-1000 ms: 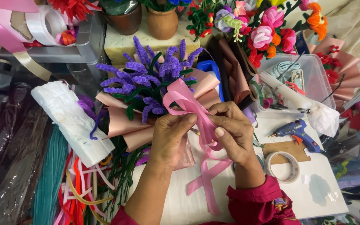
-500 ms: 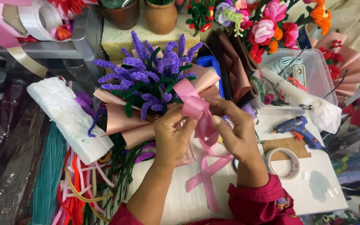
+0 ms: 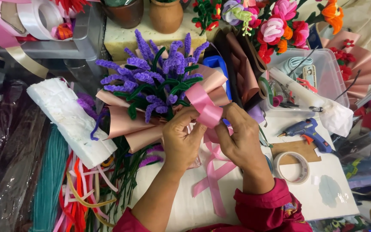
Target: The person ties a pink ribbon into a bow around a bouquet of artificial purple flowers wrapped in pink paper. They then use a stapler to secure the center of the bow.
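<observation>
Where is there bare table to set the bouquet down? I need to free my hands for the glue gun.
The only bare patch is the white table right of the tape roll, below the glue gun. Everywhere left of the hands is crowded: foam block, pipe cleaners.

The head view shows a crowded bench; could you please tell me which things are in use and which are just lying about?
In use:
left hand
right hand
pink ribbon
purple bouquet in pink wrap

Lying about:
blue glue gun
tape roll
white foam block
clear plastic box
clay pots
</observation>
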